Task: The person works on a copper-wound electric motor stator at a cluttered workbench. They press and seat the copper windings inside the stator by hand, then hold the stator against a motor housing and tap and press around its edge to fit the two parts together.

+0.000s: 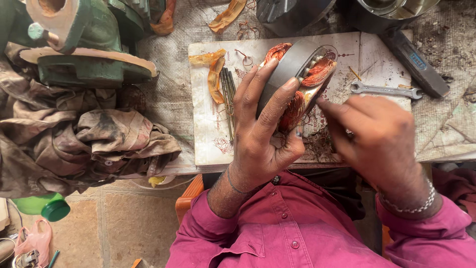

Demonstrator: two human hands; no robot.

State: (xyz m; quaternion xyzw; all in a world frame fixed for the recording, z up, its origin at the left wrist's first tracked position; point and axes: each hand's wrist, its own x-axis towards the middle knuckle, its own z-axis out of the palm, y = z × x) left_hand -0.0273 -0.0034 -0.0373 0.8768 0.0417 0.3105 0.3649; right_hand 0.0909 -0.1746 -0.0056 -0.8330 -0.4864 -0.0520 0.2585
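Note:
My left hand [260, 124] grips a round grey motor stator [292, 69] wound with copper-coloured coils, holding it tilted on edge over a stained white board [208, 129]. My right hand [372, 134] is bunched with its fingertips at the stator's open face, touching the coil windings; whether it holds a small tool is hidden. Both sleeves are magenta.
A wrench [386, 90] and a dark-handled tool [416, 62] lie at the board's right. Thin rods [229, 97] and orange strips [215, 74] lie at its left. A green machine casting [84, 44] and dirty rags [79, 139] fill the left side; a green bottle [47, 206] lies below.

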